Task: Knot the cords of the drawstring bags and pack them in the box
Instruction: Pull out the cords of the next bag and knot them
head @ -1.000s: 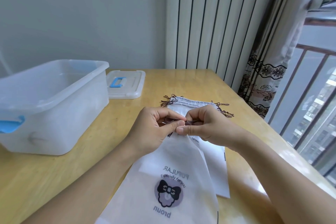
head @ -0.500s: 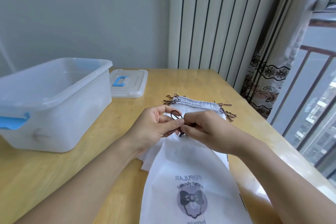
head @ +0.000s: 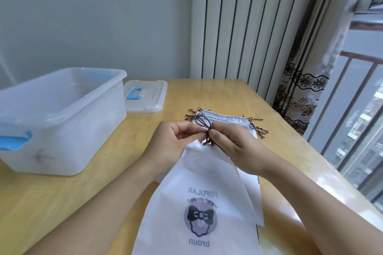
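Observation:
A white drawstring bag with a bow logo lies in front of me, its gathered neck raised between my hands. My left hand and my right hand both pinch its dark purple cord, which forms a loop above my fingertips with loose ends hanging below. Under it lies a stack of more white bags, their cords sticking out at both far corners. The clear plastic box with blue latches stands open at the left.
The box's lid, with a blue handle, lies flat behind the box. The wooden table ends at the right beside a striped curtain, a patterned curtain and a window railing.
The bag has slid toward me and to the right. The cord loop has grown and now stands up above my fingers. My hands stay together at the bag's neck.

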A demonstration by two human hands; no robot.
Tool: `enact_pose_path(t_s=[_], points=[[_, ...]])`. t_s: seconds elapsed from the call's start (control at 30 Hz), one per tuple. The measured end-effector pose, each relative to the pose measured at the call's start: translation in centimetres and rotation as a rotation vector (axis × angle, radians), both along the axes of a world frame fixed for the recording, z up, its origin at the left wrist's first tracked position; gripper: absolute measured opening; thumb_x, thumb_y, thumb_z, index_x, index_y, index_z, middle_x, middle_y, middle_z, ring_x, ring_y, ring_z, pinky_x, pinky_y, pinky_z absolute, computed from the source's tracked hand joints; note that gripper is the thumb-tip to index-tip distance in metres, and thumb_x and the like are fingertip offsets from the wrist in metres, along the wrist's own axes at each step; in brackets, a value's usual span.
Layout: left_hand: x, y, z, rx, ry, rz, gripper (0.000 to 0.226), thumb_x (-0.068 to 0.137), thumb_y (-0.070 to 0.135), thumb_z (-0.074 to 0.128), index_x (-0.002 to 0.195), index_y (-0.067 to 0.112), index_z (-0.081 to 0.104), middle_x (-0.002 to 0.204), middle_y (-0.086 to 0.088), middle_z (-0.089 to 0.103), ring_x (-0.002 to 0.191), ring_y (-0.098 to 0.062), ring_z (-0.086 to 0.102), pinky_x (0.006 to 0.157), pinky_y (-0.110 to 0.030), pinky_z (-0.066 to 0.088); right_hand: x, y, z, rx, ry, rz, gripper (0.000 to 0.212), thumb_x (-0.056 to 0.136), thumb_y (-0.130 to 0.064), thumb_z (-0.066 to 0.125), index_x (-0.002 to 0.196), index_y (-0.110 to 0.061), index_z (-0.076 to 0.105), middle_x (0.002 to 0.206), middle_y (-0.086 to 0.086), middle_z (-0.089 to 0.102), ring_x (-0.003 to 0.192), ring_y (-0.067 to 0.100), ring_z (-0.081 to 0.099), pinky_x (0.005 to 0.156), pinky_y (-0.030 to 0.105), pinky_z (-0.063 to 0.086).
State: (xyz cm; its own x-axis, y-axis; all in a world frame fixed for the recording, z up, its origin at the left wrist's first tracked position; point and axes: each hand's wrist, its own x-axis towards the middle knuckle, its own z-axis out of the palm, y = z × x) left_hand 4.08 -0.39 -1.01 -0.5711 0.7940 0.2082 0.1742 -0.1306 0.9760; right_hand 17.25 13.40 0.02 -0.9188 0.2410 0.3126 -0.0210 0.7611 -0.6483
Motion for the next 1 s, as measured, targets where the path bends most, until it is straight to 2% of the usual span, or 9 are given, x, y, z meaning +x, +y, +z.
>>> enact_pose_path(t_s=[0.2,0.33,0.43,0.53,0.67,0.73,0.8,0.87,1.0], points=[[-0.1,-0.1,-0.1,-0.04,0.138,0.079,0.008,0.084,0.009,0.078,0.088,0.014,0.081,0.084,0.0,0.078,0.083,-0.019,0.074,0.082,-0.036,0.058,-0.2,0.0,-0.4,0.062,0.015,-0.026,0.032,0.107,-0.016,0.046,0.076,-0.007,0.047,0.066,-0.007,0.041,0.06,0.008,0.034,0.056,0.025,0.03],[0.0,0.0,-0.2,-0.058,0.233,0.092,0.011,0.084,0.008,0.078,0.087,0.018,0.082,0.085,0.004,0.078,0.083,-0.014,0.074,0.08,-0.033,0.059,-0.3,0.0,-0.6,0.1,0.035,-0.034,0.03,0.107,-0.016,0.046,0.08,-0.004,0.052,0.066,-0.005,0.045,0.06,0.009,0.038,0.058,0.026,0.033],[0.0,0.0,0.0,-0.082,0.096,0.04,0.01,0.09,0.008,0.071,0.093,0.01,0.081,0.089,-0.003,0.079,0.085,-0.012,0.073,0.083,-0.032,0.056,-0.4,-0.1,-0.6,0.126,0.063,-0.048,0.03,0.107,-0.017,0.046,0.08,-0.006,0.053,0.065,-0.005,0.046,0.06,0.01,0.039,0.057,0.024,0.032],[0.3,0.0,0.1,-0.069,-0.063,-0.022,0.01,0.086,0.012,0.075,0.093,0.006,0.079,0.092,-0.011,0.078,0.088,-0.02,0.072,0.088,-0.035,0.056,-0.5,-0.2,-0.6,0.126,0.085,-0.058,0.031,0.106,-0.017,0.048,0.076,-0.009,0.048,0.062,-0.01,0.041,0.058,0.009,0.036,0.054,0.021,0.03],[0.9,-0.1,0.0,-0.053,-0.081,-0.005,0.013,0.078,0.007,0.081,0.091,0.006,0.079,0.086,-0.008,0.078,0.079,-0.016,0.074,0.072,-0.024,0.056,-0.6,0.0,-1.0,-0.186,0.079,-0.002,0.036,0.105,-0.023,0.049,0.073,-0.007,0.045,0.062,-0.014,0.038,0.059,0.007,0.033,0.055,0.021,0.028],[0.8,-0.1,0.0,-0.066,-0.077,0.007,0.009,0.08,0.009,0.079,0.089,0.007,0.08,0.085,-0.006,0.078,0.077,-0.012,0.073,0.071,-0.02,0.054,-0.7,0.0,-1.1,-0.25,0.079,0.009,0.036,0.102,-0.03,0.049,0.073,-0.008,0.046,0.063,-0.011,0.038,0.06,0.011,0.034,0.056,0.025,0.029],[0.7,-0.1,0.0,-0.079,-0.071,0.021,0.009,0.081,0.012,0.079,0.088,0.007,0.08,0.085,-0.005,0.078,0.077,-0.011,0.073,0.073,-0.019,0.054,-0.7,0.1,-1.1,-0.173,0.079,-0.007,0.035,0.103,-0.027,0.05,0.073,-0.01,0.049,0.062,-0.014,0.041,0.06,0.01,0.037,0.057,0.026,0.032],[0.7,-0.1,0.0,-0.073,-0.087,0.034,0.007,0.082,0.012,0.078,0.087,0.007,0.08,0.084,-0.005,0.078,0.077,-0.009,0.072,0.072,-0.017,0.054,-0.6,0.1,-1.0,-0.087,0.088,-0.033,0.035,0.106,-0.021,0.05,0.072,-0.014,0.049,0.061,-0.015,0.043,0.058,0.006,0.038,0.056,0.022,0.032],[0.8,0.2,0.2,-0.053,-0.232,0.048,0.007,0.085,0.015,0.076,0.086,0.009,0.079,0.085,-0.006,0.077,0.079,-0.012,0.069,0.072,-0.019,0.053,-0.7,0.0,-0.8,0.059,0.118,-0.076,0.033,0.106,-0.018,0.051,0.072,-0.016,0.05,0.059,-0.012,0.042,0.056,0.007,0.037,0.053,0.018,0.03]])
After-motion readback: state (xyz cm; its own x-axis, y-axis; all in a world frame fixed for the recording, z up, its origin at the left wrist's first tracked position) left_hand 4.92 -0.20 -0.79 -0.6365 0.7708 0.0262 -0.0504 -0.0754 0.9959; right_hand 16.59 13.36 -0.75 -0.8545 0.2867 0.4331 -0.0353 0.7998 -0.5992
